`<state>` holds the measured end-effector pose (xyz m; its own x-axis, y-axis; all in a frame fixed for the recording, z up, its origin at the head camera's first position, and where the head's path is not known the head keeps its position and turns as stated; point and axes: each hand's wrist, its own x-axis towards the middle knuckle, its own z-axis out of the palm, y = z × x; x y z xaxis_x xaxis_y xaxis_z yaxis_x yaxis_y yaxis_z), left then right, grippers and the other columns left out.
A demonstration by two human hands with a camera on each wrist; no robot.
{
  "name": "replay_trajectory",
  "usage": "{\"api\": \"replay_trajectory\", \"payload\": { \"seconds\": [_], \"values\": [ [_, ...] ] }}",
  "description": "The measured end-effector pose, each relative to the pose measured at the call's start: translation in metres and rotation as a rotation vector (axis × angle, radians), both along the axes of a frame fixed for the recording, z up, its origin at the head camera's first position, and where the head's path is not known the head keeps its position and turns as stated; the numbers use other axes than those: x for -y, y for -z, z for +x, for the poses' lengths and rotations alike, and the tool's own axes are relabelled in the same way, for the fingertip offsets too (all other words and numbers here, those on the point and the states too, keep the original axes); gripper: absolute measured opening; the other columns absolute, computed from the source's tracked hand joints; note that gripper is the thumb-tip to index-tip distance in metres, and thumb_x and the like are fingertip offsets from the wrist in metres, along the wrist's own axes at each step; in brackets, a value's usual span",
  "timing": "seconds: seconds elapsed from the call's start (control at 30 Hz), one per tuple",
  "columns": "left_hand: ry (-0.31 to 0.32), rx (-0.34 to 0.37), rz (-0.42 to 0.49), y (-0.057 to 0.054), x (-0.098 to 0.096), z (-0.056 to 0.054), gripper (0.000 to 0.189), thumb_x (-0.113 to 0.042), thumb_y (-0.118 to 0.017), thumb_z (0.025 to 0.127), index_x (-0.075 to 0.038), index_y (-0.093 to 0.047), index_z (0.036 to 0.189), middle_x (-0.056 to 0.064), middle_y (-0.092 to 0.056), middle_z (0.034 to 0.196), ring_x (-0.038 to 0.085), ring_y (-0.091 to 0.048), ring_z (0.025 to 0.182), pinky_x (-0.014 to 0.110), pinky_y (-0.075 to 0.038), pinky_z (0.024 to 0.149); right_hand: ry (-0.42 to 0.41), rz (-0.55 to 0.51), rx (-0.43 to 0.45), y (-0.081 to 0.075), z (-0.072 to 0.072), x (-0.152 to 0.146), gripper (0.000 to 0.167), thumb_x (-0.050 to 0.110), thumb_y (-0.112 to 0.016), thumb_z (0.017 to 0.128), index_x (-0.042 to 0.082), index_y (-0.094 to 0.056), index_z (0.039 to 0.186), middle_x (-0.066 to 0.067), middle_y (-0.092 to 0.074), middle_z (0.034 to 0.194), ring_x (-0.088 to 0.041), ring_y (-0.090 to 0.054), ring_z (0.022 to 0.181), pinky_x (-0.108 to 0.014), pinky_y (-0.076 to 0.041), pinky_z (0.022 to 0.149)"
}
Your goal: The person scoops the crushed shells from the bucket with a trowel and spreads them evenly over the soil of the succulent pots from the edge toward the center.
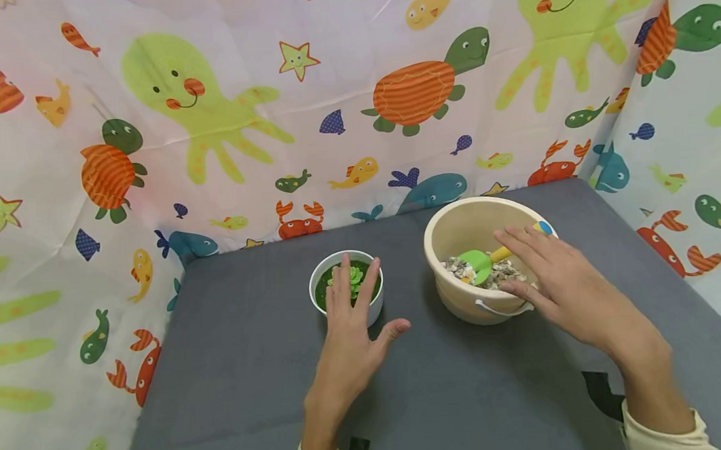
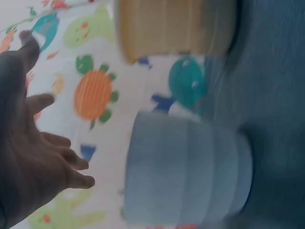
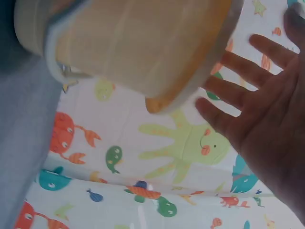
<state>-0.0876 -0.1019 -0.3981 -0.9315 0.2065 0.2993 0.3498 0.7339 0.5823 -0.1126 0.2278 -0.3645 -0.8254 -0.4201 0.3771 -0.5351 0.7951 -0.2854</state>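
My left hand (image 1: pixel 348 344), fingers spread and holding nothing, reaches over the front of a white pot (image 1: pixel 374 310). Green leaves of a small succulent (image 1: pixel 357 274) show between the fingers, on a dark green surface inside the pot. In the left wrist view the same hand (image 2: pixel 35 162) stands beside the rim of the ridged pot (image 2: pixel 186 167). My right hand (image 1: pixel 565 282) hovers over the right rim of a cream bucket (image 1: pixel 462 304), its fingers extended. Inside lies a toy shovel (image 1: pixel 477 264) with a green blade and yellow handle, on small stones (image 1: pixel 456 269). The right hand partly hides the handle.
A grey cloth (image 1: pixel 250 346) covers the table. Behind and at both sides hangs a white curtain (image 1: pixel 337 22) printed with sea animals. Black patches (image 1: pixel 602 392) lie near the front edge. The bucket's white handle (image 1: pixel 502 309) hangs down at its front.
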Motion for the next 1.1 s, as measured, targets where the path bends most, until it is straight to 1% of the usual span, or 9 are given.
{"api": "replay_trajectory", "payload": {
  "seconds": [0.1, 0.2, 0.33, 0.47, 0.57, 0.63, 0.8, 0.93, 1.1],
  "values": [
    [0.04, -0.017, 0.073, 0.003, -0.016, -0.011, 0.092, -0.07, -0.058, 0.094, -0.04, -0.012, 0.168, -0.004, -0.004, 0.179, 0.034, -0.01, 0.166, 0.068, -0.02, 0.128, -0.001, 0.055, -0.049, -0.008, -0.015, -0.006, 0.067, 0.028, -0.086, 0.086, 0.01, -0.061, 0.145, -0.016, -0.066, 0.141, -0.042, -0.062, 0.128, -0.066, -0.048, 0.104],
    [0.073, -0.028, 0.106, 0.008, -0.031, -0.024, 0.093, -0.054, -0.069, 0.097, -0.03, -0.016, 0.169, -0.002, -0.012, 0.178, 0.031, -0.019, 0.165, 0.063, -0.029, 0.127, 0.003, 0.124, -0.027, -0.012, -0.033, -0.006, 0.057, 0.023, -0.088, 0.084, 0.006, -0.069, 0.135, -0.016, -0.072, 0.132, -0.041, -0.066, 0.121, -0.065, -0.05, 0.103],
    [0.113, 0.008, 0.096, 0.015, -0.051, -0.042, 0.089, -0.053, -0.068, 0.099, -0.021, -0.022, 0.168, 0.003, -0.017, 0.177, 0.029, -0.023, 0.164, 0.057, -0.035, 0.126, 0.006, 0.226, 0.085, -0.014, -0.052, -0.003, 0.051, 0.019, -0.087, 0.085, 0.006, -0.071, 0.132, -0.016, -0.074, 0.127, -0.039, -0.067, 0.116, -0.063, -0.05, 0.101],
    [0.137, 0.071, 0.103, 0.021, -0.068, -0.054, 0.089, -0.057, -0.066, 0.099, -0.021, -0.023, 0.168, 0.002, -0.015, 0.178, 0.028, -0.026, 0.163, 0.054, -0.037, 0.125, 0.011, 0.307, 0.181, -0.012, -0.065, 0.001, 0.046, 0.018, -0.087, 0.085, 0.007, -0.073, 0.127, -0.015, -0.077, 0.117, -0.034, -0.071, 0.105, -0.059, -0.052, 0.096],
    [0.164, 0.092, 0.114, 0.024, -0.077, -0.058, 0.093, -0.057, -0.068, 0.096, -0.019, -0.023, 0.168, 0.0, -0.011, 0.178, 0.027, -0.028, 0.162, 0.052, -0.039, 0.124, 0.026, 0.364, 0.198, -0.01, -0.071, 0.002, 0.04, 0.018, -0.089, 0.082, 0.008, -0.077, 0.119, -0.012, -0.079, 0.108, -0.029, -0.072, 0.096, -0.056, -0.052, 0.09],
    [0.182, 0.08, 0.108, 0.026, -0.08, -0.059, 0.095, -0.057, -0.071, 0.094, -0.016, -0.026, 0.167, 0.001, -0.009, 0.179, 0.028, -0.03, 0.161, 0.051, -0.041, 0.123, 0.033, 0.393, 0.196, -0.009, -0.074, 0.003, 0.033, 0.016, -0.091, 0.08, 0.01, -0.08, 0.11, -0.009, -0.079, 0.1, -0.025, -0.071, 0.09, -0.052, -0.052, 0.085],
    [0.182, 0.043, 0.111, 0.03, -0.086, -0.058, 0.097, -0.054, -0.077, 0.09, -0.012, -0.032, 0.165, 0.003, -0.009, 0.178, 0.027, -0.032, 0.16, 0.046, -0.044, 0.121, 0.043, 0.38, 0.21, -0.006, -0.076, 0.003, 0.019, 0.01, -0.093, 0.076, 0.012, -0.083, 0.091, -0.002, -0.075, 0.084, -0.019, -0.066, 0.083, -0.047, -0.048, 0.079],
    [0.155, 0.036, 0.12, 0.032, -0.089, -0.057, 0.095, -0.053, -0.078, 0.09, -0.014, -0.034, 0.164, 0.003, -0.012, 0.178, 0.03, -0.03, 0.161, 0.05, -0.036, 0.127, 0.058, 0.349, 0.192, -0.005, -0.073, 0.002, 0.017, 0.008, -0.091, 0.076, 0.011, -0.082, 0.091, -0.004, -0.075, 0.084, -0.021, -0.067, 0.084, -0.049, -0.047, 0.081],
    [0.144, 0.036, 0.138, 0.032, -0.087, -0.057, 0.094, -0.054, -0.079, 0.089, -0.015, -0.036, 0.164, 0.002, -0.014, 0.178, 0.032, -0.028, 0.161, 0.054, -0.025, 0.131, 0.088, 0.365, 0.112, -0.007, -0.068, 0.002, 0.011, 0.009, -0.086, 0.081, 0.009, -0.082, 0.091, -0.006, -0.074, 0.083, -0.025, -0.067, 0.082, -0.051, -0.046, 0.083]
  ]
}}
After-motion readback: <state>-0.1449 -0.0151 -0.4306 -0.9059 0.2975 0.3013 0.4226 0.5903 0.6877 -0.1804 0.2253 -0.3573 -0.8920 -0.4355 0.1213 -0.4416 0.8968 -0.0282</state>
